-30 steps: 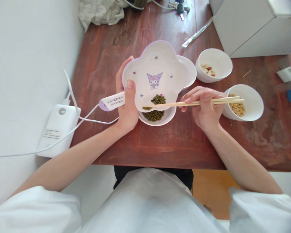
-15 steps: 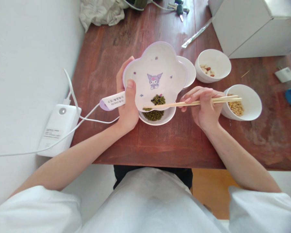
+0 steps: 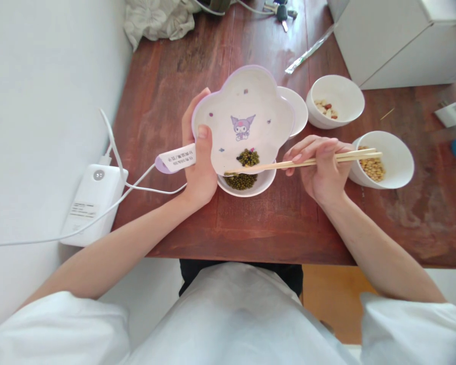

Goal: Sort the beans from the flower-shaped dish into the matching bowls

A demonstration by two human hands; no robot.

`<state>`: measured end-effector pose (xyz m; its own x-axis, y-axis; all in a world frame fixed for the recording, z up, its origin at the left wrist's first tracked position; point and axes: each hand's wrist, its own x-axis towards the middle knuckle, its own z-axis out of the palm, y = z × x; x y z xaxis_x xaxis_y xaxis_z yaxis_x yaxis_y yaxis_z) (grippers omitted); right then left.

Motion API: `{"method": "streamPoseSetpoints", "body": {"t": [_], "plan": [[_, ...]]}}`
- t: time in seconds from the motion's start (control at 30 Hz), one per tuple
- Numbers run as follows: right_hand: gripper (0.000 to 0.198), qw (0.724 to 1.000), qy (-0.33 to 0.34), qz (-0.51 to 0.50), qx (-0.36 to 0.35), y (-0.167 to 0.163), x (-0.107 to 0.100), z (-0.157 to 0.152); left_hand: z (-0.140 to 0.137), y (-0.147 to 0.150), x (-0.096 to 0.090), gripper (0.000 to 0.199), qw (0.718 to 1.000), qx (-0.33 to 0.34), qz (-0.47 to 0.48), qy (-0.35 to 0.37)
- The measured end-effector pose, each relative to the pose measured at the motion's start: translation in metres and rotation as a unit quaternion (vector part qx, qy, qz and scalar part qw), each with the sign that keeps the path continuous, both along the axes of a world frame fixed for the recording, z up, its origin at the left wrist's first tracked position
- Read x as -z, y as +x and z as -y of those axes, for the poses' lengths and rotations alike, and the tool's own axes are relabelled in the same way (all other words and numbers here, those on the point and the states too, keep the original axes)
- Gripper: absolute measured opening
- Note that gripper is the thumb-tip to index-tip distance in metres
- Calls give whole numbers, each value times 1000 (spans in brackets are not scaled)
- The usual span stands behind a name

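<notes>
My left hand (image 3: 199, 152) grips the side of a flower-shaped plate (image 3: 247, 96) with a purple rim and a cartoon figure, its thumb over the inner face. The plate is tilted toward me over a white bowl (image 3: 264, 186) holding mung beans (image 3: 240, 181). A small heap of mung beans (image 3: 249, 157) lies near the plate's lower edge. My right hand (image 3: 321, 165) is closed around a pair of wooden chopsticks (image 3: 285, 164), their tips at the plate's lower rim. A labelled purple-and-white handle (image 3: 177, 159) sticks out left of the plate.
Right of my hands stand a bowl of yellow beans (image 3: 399, 162) and a bowl of nuts (image 3: 349, 101). Another white bowl (image 3: 298, 111) is partly hidden behind the plate. A white power bank (image 3: 95, 203) with cables is at left, a large white box (image 3: 387, 45) at back right.
The chopstick tips have shifted slightly down to the plate's lower rim, and fewer beans show by them. The left hand and plate have hardly moved.
</notes>
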<state>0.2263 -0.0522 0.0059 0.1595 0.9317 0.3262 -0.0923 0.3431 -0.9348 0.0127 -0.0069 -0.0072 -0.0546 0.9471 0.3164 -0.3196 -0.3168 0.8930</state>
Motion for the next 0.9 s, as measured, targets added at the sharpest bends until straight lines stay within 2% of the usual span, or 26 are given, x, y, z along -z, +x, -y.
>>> {"method": "streamPoseSetpoints", "body": {"t": [0.17,0.43,0.6,0.77,0.9], "plan": [[49,1000,-3,4,4,0,0,-1,-2,2,4,41,999,-16,2,30],[46,1000,-2,20,-24,2,4,4,2,0,-4,34,1000,-7,-7,-4],[45,1000,-5,16,-10,1,2,6,1,-1,-3,35,1000,-15,-24,-4],[54,999,-7,35,-5,0,1,5,1,-2,-1,40,997,-32,-66,-30],[65,1000,-3,9,14,0,-2,1,0,-1,0,39,999,-18,-36,-15]]}}
